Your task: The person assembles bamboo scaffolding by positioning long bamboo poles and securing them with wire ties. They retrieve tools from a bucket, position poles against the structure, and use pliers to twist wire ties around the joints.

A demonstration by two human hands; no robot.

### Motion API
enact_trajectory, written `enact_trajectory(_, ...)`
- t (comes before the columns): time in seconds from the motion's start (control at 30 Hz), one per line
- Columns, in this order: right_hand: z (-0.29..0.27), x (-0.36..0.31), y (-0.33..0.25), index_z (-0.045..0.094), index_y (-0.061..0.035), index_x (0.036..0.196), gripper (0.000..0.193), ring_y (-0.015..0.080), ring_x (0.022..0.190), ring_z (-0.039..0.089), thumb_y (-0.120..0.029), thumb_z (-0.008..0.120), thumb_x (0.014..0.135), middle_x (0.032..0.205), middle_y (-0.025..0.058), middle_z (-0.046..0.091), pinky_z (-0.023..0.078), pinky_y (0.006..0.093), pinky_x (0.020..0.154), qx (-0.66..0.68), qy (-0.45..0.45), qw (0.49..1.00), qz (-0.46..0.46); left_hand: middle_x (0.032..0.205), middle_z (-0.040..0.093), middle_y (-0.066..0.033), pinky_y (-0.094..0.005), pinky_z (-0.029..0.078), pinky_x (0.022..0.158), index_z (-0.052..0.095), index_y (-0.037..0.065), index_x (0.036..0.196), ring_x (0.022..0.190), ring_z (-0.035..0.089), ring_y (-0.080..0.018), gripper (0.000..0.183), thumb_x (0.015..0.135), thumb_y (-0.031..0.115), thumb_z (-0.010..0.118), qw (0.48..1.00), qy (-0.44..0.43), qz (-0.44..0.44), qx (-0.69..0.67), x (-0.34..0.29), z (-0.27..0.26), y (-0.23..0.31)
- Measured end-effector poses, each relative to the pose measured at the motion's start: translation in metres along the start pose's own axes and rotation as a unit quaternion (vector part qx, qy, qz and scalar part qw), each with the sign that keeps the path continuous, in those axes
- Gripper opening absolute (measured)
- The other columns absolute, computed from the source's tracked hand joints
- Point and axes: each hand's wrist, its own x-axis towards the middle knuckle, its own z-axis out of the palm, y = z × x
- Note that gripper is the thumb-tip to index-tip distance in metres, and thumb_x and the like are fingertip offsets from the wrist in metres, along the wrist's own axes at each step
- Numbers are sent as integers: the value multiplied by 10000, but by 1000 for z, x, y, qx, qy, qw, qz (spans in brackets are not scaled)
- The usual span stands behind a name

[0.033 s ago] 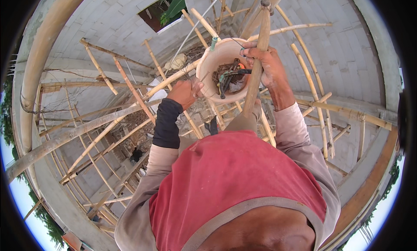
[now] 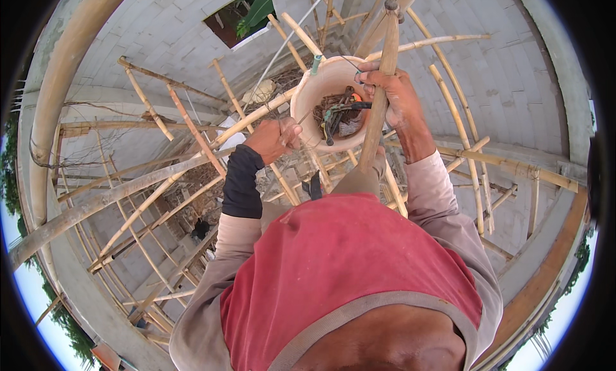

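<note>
A pale bucket (image 2: 300, 108) hangs in front of me among the bamboo poles. In it lie brown bits of wire or nails (image 2: 333, 105) and a dark hand tool with greenish parts (image 2: 332, 122). Left of the rim, my left hand (image 2: 274, 140), with a black sleeve at the wrist, is closed, a thin wire (image 2: 305, 116) sticking out from its fingertips. My right hand (image 2: 398, 95) is at the right rim, its fingers bent across an upright wooden pole (image 2: 377, 118). Between its fingertips is another thin dark wire (image 2: 350, 64).
A bamboo scaffold surrounds me, with a thick pole (image 2: 119, 194) crossing at left and more poles (image 2: 455, 108) at right. Grey block walls (image 2: 443, 25) stand around, one with a square opening (image 2: 240, 15). Rubble (image 2: 186, 198) lies far below.
My left hand has shifted and turned slightly, and the thin wire at its fingertips shows more plainly. My right hand stays at the pole.
</note>
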Motion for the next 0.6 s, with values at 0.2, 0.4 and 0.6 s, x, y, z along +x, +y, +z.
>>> enact_trajectory(0.2, -5, 9, 4, 666, 75, 1037, 317, 131, 625, 527, -36, 719, 744, 741, 61, 606, 411, 273, 583, -8, 14, 1000, 5, 899, 674, -122, -311, 597, 763, 579, 3, 962, 855, 677, -186, 451, 1048, 436, 488, 978, 157, 29, -136, 22, -15, 4)
enact_trajectory(0.4, 1, -2, 2, 625, 98, 1084, 340, 111, 614, 546, 5, 719, 770, 779, 89, 644, 422, 257, 548, -23, 10, 1000, -5, 962, 662, -204, -400, 612, 866, 514, 39, 883, 926, 680, -277, 350, 1036, 353, 543, 809, 307, 161, -474, 84, 24, -1)
enact_trajectory(0.6, -3, -17, -16, 627, 109, 1075, 341, 110, 611, 532, -2, 727, 769, 726, 64, 607, 402, 251, 569, -38, 25, 998, -44, 930, 653, -147, -367, 583, 885, 558, 29, 855, 949, 636, -271, 331, 1011, 320, 582, 522, 194, 214, -802, 115, 41, 19)
